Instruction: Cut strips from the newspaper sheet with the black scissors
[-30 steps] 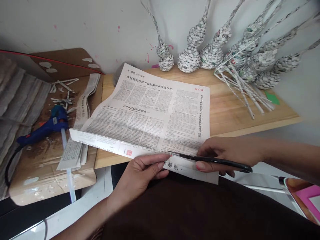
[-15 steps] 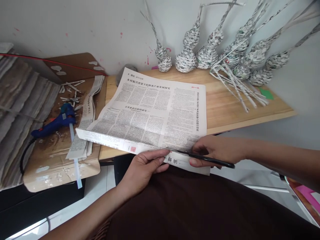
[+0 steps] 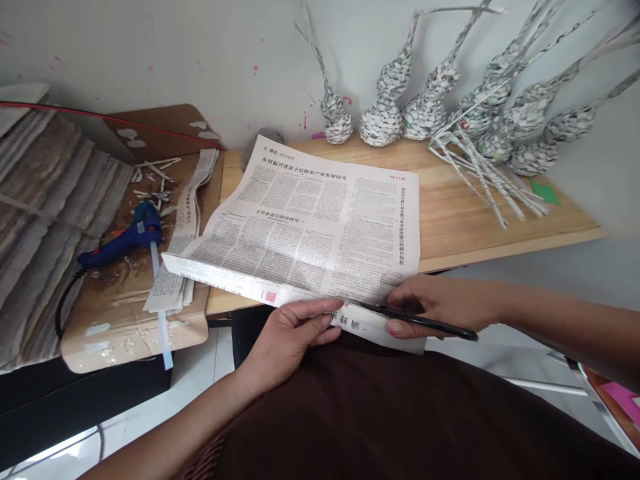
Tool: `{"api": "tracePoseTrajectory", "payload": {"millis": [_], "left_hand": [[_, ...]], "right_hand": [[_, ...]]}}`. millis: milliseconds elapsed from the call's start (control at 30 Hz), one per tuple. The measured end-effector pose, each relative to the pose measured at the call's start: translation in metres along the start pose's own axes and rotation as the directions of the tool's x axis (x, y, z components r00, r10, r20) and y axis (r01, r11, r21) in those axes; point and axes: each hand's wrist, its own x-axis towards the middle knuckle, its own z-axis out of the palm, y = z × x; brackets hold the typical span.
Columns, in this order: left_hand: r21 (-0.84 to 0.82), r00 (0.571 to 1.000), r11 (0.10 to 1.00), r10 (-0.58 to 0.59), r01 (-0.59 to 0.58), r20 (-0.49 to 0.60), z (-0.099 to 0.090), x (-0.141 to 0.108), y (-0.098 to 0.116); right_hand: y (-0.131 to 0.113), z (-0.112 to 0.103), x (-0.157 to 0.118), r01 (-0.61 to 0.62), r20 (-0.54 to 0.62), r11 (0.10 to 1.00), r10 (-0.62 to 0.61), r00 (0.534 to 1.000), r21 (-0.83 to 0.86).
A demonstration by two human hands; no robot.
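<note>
A printed newspaper sheet (image 3: 300,227) lies over the table's front edge, its near edge folded up into a narrow strip (image 3: 270,293). My left hand (image 3: 295,333) pinches this strip near its middle, thumb and fingers closed on the paper. My right hand (image 3: 435,303) is wrapped around what looks like a knife (image 3: 450,325) with a black handle. Its thin dark blade lies along the fold, the tip close to my left fingertips. How deep the blade sits in the fold is hard to tell. Right of my left hand, the strip hangs towards my lap.
Several woven paper gourds (image 3: 381,123) stand along the wall, with rolled paper sticks (image 3: 487,177) before them. On the left, a blue glue gun (image 3: 127,237) and paper strips (image 3: 183,227) rest on cardboard (image 3: 100,340) beside a tall newspaper stack (image 3: 45,233).
The whole view has shifted slightly, so the scene sits a little further right. Both hands keep their grips, and the blade remains at the fold with hardly any visible movement.
</note>
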Motion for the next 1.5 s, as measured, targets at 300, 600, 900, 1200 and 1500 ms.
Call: {"api": "tracePoseTrajectory", "payload": {"millis": [300, 600, 900, 1200, 1500], "left_hand": [[0.005, 1.000, 1.000, -0.014, 0.014, 0.015, -0.001, 0.002, 0.002], [-0.007, 1.000, 1.000, -0.021, 0.021, 0.013, 0.000, 0.002, 0.002], [-0.006, 1.000, 1.000, -0.025, 0.025, 0.013, 0.000, 0.001, 0.003], [-0.017, 0.999, 0.999, -0.028, 0.029, 0.041, -0.001, 0.002, 0.001], [-0.020, 0.999, 0.999, -0.030, 0.030, 0.031, -0.001, 0.001, 0.002]], "right_hand": [[-0.004, 0.001, 0.004, 0.021, 0.002, 1.000, -0.021, 1.000, 0.014], [-0.001, 0.001, 0.005, 0.055, 0.008, 0.998, -0.055, 0.998, 0.000], [0.000, 0.004, 0.007, 0.057, 0.005, 0.998, -0.057, 0.998, 0.033], [0.003, 0.006, 0.005, 0.033, -0.003, 0.996, -0.033, 0.999, 0.083], [0.007, 0.008, 0.005, 0.054, -0.010, 0.991, -0.053, 0.999, 0.126]]}}
